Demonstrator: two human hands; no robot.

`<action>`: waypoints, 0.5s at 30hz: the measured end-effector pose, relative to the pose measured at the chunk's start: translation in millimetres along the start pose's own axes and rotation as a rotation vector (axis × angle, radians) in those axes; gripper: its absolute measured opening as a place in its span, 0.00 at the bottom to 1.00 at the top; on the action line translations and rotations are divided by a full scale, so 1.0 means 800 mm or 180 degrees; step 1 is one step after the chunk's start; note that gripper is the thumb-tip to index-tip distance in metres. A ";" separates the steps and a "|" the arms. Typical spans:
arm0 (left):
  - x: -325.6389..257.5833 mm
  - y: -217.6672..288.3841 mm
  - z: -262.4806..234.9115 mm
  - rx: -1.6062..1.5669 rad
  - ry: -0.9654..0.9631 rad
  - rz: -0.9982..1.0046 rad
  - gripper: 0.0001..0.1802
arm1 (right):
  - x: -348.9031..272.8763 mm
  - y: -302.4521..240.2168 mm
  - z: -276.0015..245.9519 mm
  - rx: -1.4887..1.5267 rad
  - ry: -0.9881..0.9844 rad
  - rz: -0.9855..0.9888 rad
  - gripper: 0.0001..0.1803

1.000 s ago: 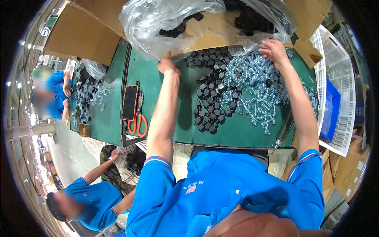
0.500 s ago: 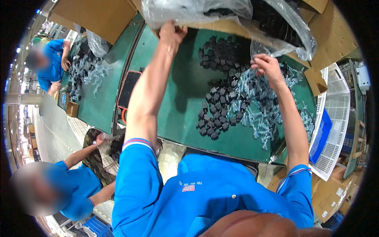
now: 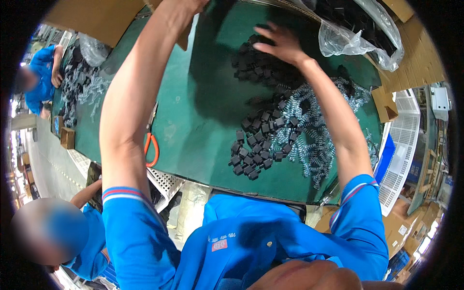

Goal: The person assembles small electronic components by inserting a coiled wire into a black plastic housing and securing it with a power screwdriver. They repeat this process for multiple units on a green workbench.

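Observation:
My right hand (image 3: 282, 44) is open, fingers spread and a little blurred, over the far pile of black plastic parts (image 3: 256, 67). My left hand (image 3: 197, 4) is cut off by the top edge, beside a brown cardboard flap (image 3: 182, 39); its fingers are hidden. Nearer to me lie small black blocks (image 3: 251, 145), loose on the green table (image 3: 203, 150). Metal coil springs (image 3: 309, 140) are heaped to their right, partly under my right forearm. At the upper right, a carton (image 3: 420, 53) holds black parts in a clear plastic bag (image 3: 340, 41).
Orange scissor-like handles (image 3: 152, 151) lie at the table's left edge, by my left forearm. A small cardboard box (image 3: 385, 104) and a white perforated tray (image 3: 403, 145) stand at the right. Two co-workers in blue shirts are at the left, one (image 3: 41, 79) beside another parts pile.
My right hand has left the plastic bag and moved left over the black parts, fingers spreading. My left hand has gone up and left to the view's edge. The carton has shifted away.

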State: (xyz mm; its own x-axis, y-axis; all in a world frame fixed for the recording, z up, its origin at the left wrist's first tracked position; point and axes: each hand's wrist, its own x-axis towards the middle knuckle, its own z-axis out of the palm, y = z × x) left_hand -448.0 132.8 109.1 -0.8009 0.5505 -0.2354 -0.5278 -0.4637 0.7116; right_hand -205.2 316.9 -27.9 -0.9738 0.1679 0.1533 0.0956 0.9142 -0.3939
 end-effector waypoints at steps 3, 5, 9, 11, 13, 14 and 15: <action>0.006 -0.005 0.003 0.0150 0.0064 -0.0229 0.11 | -0.002 -0.036 0.022 -0.0148 -0.0382 0.0501 0.40; 0.003 -0.001 0.020 0.0048 0.0312 -0.0259 0.12 | -0.020 -0.054 0.027 -0.0169 -0.0492 0.0241 0.42; -0.012 0.021 0.027 -0.0142 0.0269 -0.0016 0.13 | -0.073 -0.107 0.004 -0.0059 -0.1162 -0.0405 0.43; 0.006 -0.007 0.041 -0.0212 0.0013 -0.0197 0.13 | -0.097 -0.088 -0.033 0.0138 -0.1100 -0.0477 0.39; -0.005 0.019 0.046 -0.0290 0.0026 -0.0001 0.14 | -0.080 -0.038 -0.068 -0.0845 -0.0613 -0.1162 0.32; -0.007 0.026 0.036 -0.0347 0.0065 0.0085 0.14 | -0.061 -0.002 -0.085 -0.0986 -0.0520 -0.0922 0.29; 0.000 0.023 0.036 -0.0486 0.0108 -0.0009 0.13 | -0.051 0.038 -0.110 -0.1174 -0.0451 -0.0568 0.27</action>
State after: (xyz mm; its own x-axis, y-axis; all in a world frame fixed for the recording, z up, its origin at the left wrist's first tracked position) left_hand -449.7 144.3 140.8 -0.8071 0.5294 -0.2615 -0.5650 -0.5636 0.6026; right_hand -144.2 370.5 33.4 -0.9980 -0.0335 0.0534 -0.0345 0.9992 -0.0184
